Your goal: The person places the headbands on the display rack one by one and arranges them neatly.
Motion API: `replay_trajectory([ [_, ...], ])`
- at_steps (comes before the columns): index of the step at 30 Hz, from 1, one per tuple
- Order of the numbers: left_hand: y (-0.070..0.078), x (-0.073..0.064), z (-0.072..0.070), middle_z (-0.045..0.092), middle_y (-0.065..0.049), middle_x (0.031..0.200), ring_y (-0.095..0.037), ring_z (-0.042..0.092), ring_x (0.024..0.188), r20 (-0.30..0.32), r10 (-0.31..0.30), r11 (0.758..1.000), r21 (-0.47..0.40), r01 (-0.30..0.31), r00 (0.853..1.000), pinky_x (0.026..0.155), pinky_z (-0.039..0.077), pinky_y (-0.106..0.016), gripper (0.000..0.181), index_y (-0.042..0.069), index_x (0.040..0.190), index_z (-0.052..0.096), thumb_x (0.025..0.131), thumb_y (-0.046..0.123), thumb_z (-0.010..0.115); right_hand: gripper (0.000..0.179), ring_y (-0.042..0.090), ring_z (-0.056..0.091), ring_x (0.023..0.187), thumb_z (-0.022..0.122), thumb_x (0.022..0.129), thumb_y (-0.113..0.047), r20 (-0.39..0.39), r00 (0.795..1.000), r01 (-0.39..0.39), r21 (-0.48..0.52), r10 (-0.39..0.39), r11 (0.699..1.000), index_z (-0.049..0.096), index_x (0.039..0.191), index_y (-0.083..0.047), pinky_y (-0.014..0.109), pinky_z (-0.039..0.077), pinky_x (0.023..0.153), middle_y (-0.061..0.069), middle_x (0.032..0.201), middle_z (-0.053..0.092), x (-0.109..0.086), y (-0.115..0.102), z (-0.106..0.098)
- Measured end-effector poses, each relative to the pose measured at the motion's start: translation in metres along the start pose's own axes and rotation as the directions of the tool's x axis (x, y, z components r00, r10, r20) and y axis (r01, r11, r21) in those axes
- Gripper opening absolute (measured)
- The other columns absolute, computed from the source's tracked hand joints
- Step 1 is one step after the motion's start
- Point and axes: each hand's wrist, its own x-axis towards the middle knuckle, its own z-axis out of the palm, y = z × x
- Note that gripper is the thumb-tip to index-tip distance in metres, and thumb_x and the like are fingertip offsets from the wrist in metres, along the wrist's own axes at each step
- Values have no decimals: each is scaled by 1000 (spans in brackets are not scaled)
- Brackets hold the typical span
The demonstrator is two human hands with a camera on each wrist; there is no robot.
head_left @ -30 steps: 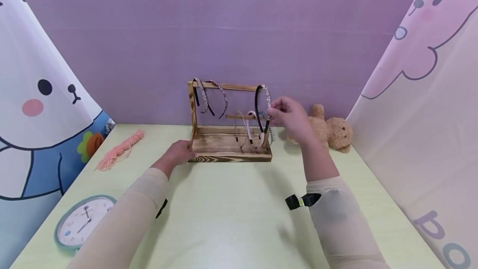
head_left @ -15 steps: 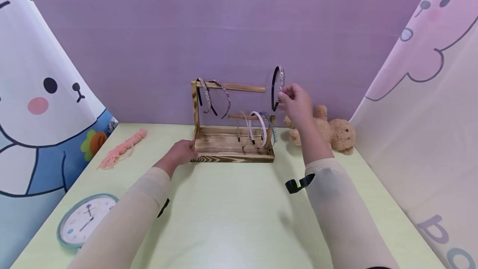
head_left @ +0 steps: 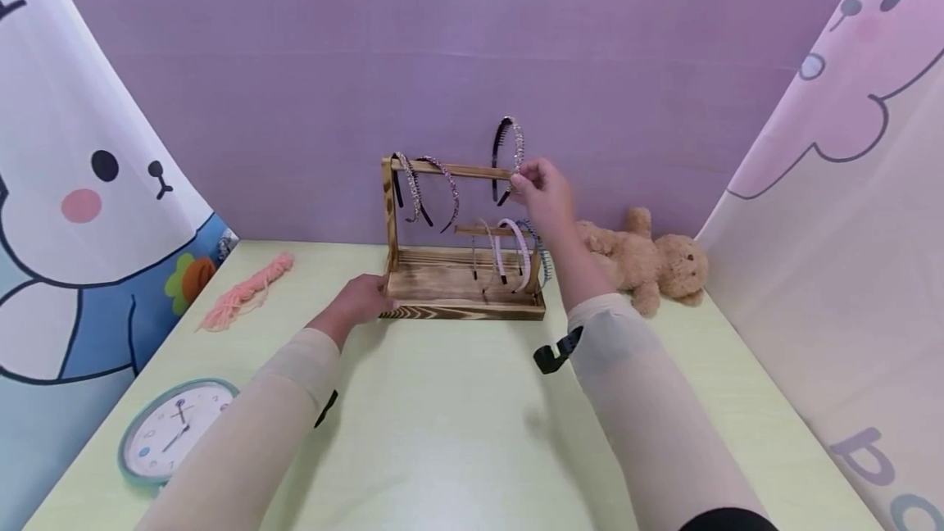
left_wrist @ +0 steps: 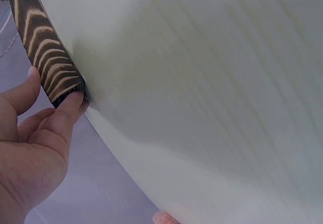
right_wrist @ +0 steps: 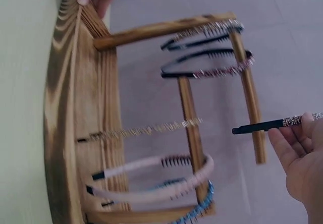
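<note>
My right hand pinches a glittery black headband by one arm, raised at the free right end of the stand's upper bar. In the right wrist view the headband's black tip crosses that bar. My left hand grips the front left corner of the wooden stand's base tray; the left wrist view shows thumb and fingers around its striped end. Two sparkly headbands hang toward the upper bar's left end. From the lower bar hang a thin gold one, a pink one and a blue one.
A brown teddy bear lies right of the stand, close behind my right wrist. Peach yarn lies at the left. A round teal-rimmed clock is partly covered by my left forearm. A purple backdrop rises behind the table.
My right hand lifted the glittery headband off the bar's right end and out to the right, then brought it back left, higher, over the bar's end. The left hand keeps its grip.
</note>
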Motion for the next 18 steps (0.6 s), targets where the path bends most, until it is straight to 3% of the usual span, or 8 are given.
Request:
replay_trajectory([
  [5, 1, -4, -1, 32, -25, 155, -45, 31, 141, -9, 6, 1000, 0, -6, 1000, 117, 25, -56, 69, 2, 153, 28, 98, 27, 60, 14, 20, 62, 91, 61, 96, -7, 60, 998, 4, 14, -5, 1000, 58, 105, 3, 33, 58, 90, 7, 94, 56, -4, 5, 25],
  [13, 1, -6, -1, 32, -25, 154, -45, 34, 140, -14, 2, 1000, -4, -2, 1000, 117, 27, -56, 69, 2, 154, 28, 98, 27, 60, 12, 26, 68, 89, 64, 96, -16, 100, 994, -20, -221, 43, 975, 62, 101, -6, 28, 59, 75, 7, 91, 61, -7, 16, 48],
  [18, 1, -5, -1, 33, -25, 154, -45, 35, 140, -16, 12, 1000, -9, -12, 1000, 117, 26, -56, 69, 3, 153, 29, 97, 27, 61, 9, 30, 70, 89, 62, 97, -17, 130, 983, -90, -264, 127, 960, 62, 101, -9, 33, 60, 75, 7, 93, 61, -9, 21, 52],
])
